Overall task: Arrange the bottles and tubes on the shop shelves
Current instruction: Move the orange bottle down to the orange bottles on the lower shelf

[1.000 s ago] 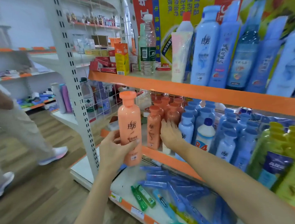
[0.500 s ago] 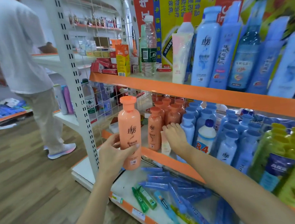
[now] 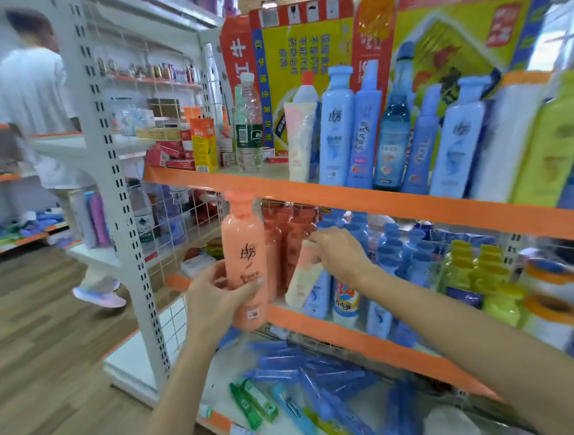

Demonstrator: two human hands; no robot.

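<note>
My left hand [image 3: 216,296] grips an orange shampoo bottle [image 3: 244,255] by its lower half, upright, in front of the middle shelf [image 3: 356,335]. My right hand [image 3: 341,252] holds a pale peach-and-cream tube [image 3: 302,274] by its upper end; the tube hangs tilted just off the shelf front. Behind them stand more orange bottles [image 3: 293,230], with blue bottles [image 3: 395,253] to their right. The top shelf [image 3: 363,197] carries a similar cream tube [image 3: 300,137] and tall blue bottles [image 3: 336,124].
Toothbrush packs and green tubes [image 3: 292,388] lie on the bottom shelf. Yellow-green bottles [image 3: 482,274] fill the middle shelf's right side. A white perforated upright [image 3: 111,183] stands at left. A person in white [image 3: 39,99] walks on the wooden floor behind it.
My right hand has drawn the cream tube out from among the bottles and lifted it. The orange bottle in my left hand has risen slightly. The person at left has walked further away.
</note>
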